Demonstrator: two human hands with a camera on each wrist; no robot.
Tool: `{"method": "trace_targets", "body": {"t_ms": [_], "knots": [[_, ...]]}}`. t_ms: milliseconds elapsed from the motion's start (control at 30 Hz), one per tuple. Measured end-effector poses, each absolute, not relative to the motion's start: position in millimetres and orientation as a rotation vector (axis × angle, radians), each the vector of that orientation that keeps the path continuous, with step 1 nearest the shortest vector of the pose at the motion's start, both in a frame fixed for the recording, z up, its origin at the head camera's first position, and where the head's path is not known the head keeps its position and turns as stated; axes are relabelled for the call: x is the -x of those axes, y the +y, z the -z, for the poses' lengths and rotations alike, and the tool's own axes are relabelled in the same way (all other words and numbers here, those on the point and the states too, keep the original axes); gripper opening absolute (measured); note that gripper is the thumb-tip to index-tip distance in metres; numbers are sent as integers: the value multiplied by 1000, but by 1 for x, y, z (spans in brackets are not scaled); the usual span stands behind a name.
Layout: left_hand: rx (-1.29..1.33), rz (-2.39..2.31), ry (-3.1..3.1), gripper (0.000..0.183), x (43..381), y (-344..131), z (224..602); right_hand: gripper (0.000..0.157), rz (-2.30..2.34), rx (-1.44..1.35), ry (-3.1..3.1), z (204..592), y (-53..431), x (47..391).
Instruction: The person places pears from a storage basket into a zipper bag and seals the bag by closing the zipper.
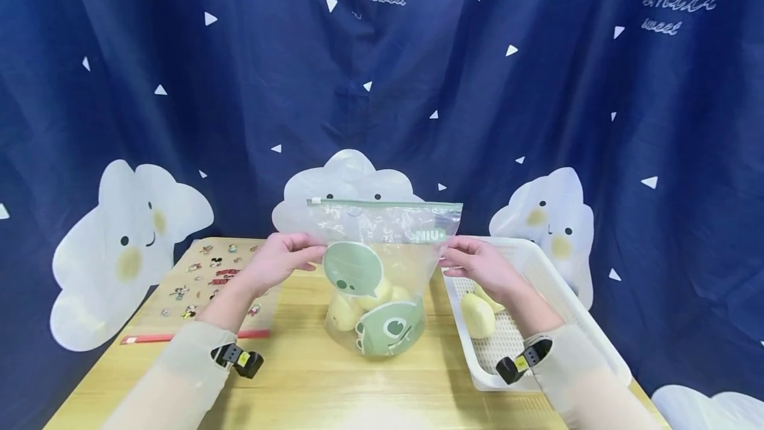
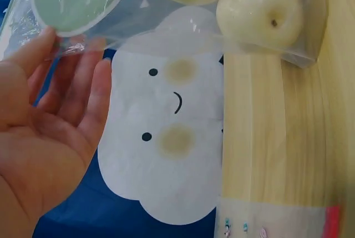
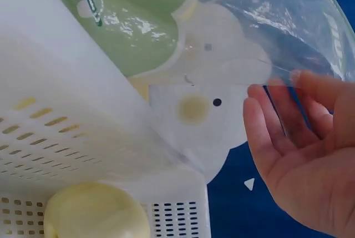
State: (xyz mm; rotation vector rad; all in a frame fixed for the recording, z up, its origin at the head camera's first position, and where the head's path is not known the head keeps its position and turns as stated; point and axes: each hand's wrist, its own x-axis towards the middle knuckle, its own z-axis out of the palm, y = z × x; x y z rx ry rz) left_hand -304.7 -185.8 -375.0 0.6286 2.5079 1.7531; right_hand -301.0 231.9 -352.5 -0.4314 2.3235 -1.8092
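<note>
A clear slider zip bag [image 1: 412,264] with green cartoon prints stands upright on the table. Several pale yellow pears [image 1: 343,314] lie in its lower part, and two of them show through the plastic in the left wrist view. My left hand [image 1: 283,261] pinches the bag's left side edge between thumb and fingers. At the opposite edge, my right hand [image 1: 480,264] pinches the plastic below the green zip strip [image 1: 394,204]. The white slider [image 1: 314,200] sits at the strip's left end.
On the right stands a white perforated plastic basket [image 1: 573,310] with pears [image 1: 477,316] in it, under my right forearm. A flat bag with cartoon figures and a red zip strip [image 1: 253,334] lies at the left. A blue curtain [image 1: 370,118] hangs behind the wooden table [image 1: 310,383].
</note>
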Motion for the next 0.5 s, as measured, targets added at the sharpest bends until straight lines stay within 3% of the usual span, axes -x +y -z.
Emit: {"method": "trace_targets", "body": {"t_ms": [333, 500], "knots": [[-552, -1825, 2563, 28, 309, -179, 369, 25, 1876, 352, 2422, 344, 234, 301], [-516, -1862, 2481, 31, 309, -179, 380, 35, 1850, 326, 2357, 350, 233, 303]]}}
